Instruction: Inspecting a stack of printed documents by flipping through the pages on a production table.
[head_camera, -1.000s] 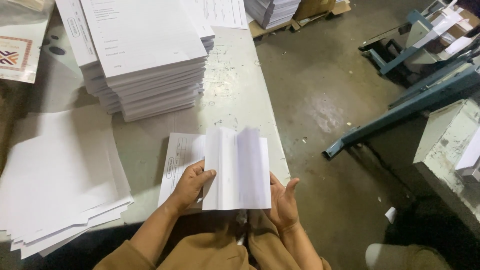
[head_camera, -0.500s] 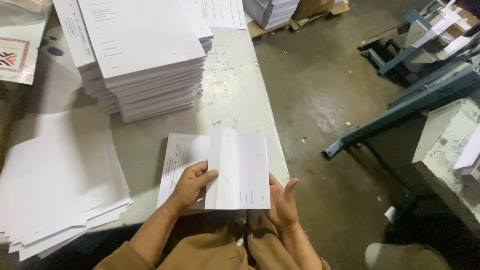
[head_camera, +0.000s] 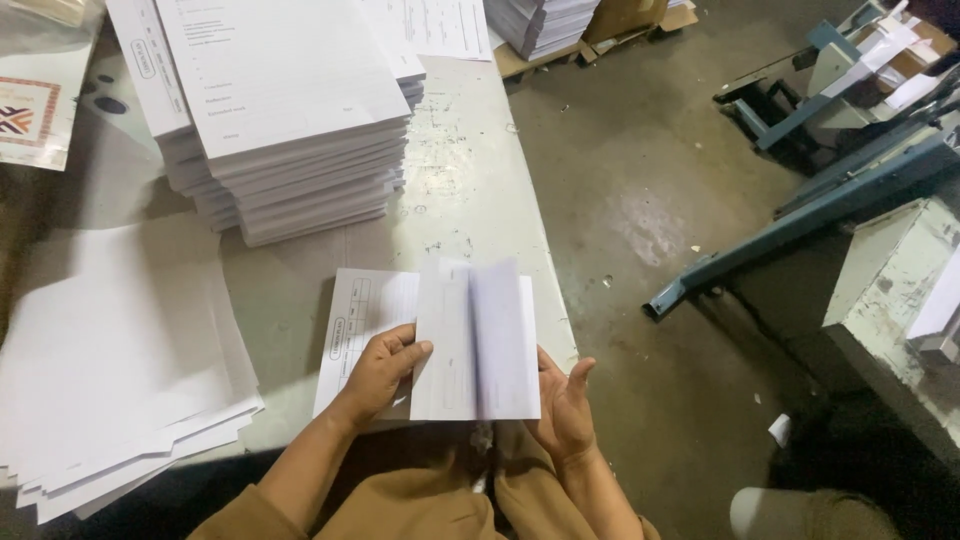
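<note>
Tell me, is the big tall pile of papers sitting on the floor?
No, the tall paper stack sits on the table, beyond the left hand and right hand holding folded sheets.

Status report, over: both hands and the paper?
Left hand and right hand both grip folded sheets. Sheets held above table edge. Nothing in the way.
</note>
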